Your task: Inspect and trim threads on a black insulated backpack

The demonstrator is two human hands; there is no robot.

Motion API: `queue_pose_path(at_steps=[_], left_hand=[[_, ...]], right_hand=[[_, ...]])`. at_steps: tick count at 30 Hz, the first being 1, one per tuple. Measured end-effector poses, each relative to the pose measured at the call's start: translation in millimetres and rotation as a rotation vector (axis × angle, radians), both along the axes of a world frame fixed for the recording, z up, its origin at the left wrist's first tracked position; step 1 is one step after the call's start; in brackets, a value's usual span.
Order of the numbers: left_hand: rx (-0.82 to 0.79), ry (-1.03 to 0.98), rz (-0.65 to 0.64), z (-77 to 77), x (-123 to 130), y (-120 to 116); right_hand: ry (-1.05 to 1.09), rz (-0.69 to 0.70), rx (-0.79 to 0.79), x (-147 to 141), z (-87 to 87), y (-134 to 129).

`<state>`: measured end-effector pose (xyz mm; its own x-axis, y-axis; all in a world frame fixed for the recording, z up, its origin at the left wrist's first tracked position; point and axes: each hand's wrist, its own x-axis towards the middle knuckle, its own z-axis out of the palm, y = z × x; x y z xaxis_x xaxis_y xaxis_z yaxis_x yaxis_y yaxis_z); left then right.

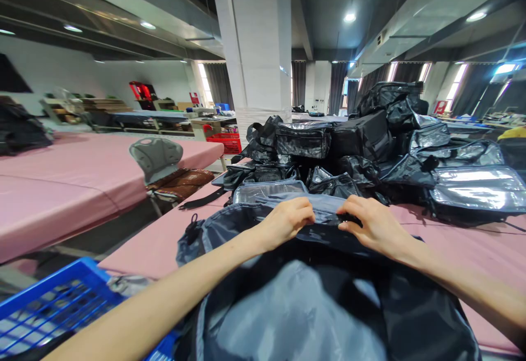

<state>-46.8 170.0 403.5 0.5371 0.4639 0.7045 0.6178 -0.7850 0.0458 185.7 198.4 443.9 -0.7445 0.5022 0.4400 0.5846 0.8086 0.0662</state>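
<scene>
A large dark bag lies opened in front of me, its grey-blue lining showing. My left hand is closed on the bag's far edge, fingers pinching the fabric near a clear plastic panel. A short way to the right, my right hand grips the same edge, with a small black piece between thumb and fingers; I cannot make out what that piece is. Both hands are close together at the far side of the bag's opening.
Behind the bag rises a pile of black bags, some with silver lining, on a pink-covered table. A blue plastic basket stands at the lower left. Beyond are a grey chair, a second pink table and a white pillar.
</scene>
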Motion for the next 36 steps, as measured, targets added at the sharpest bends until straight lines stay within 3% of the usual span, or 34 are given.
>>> queue_pose_path(at_steps=[10, 23, 30, 32, 36], left_hand=[[0.027, -0.009, -0.010, -5.3, -1, 1], [0.027, 0.004, -0.002, -5.4, -4, 1], [0.004, -0.013, 0.007, -4.2, -2, -1], [-0.011, -0.068, 0.053, -1.1, -2, -2], [-0.028, -0.112, 0.309, 6.3, -5, -1]], right_hand=[[-0.031, 0.001, 0.166, -20, 3.4, 3], [-0.014, 0.037, 0.115, -23, 6.4, 6], [-0.013, 0.076, 0.176, -27, 2.8, 6], [0.010, 0.070, 0.103, -23, 5.3, 7], [0.183, 0.077, -0.073, -5, 12.8, 15]])
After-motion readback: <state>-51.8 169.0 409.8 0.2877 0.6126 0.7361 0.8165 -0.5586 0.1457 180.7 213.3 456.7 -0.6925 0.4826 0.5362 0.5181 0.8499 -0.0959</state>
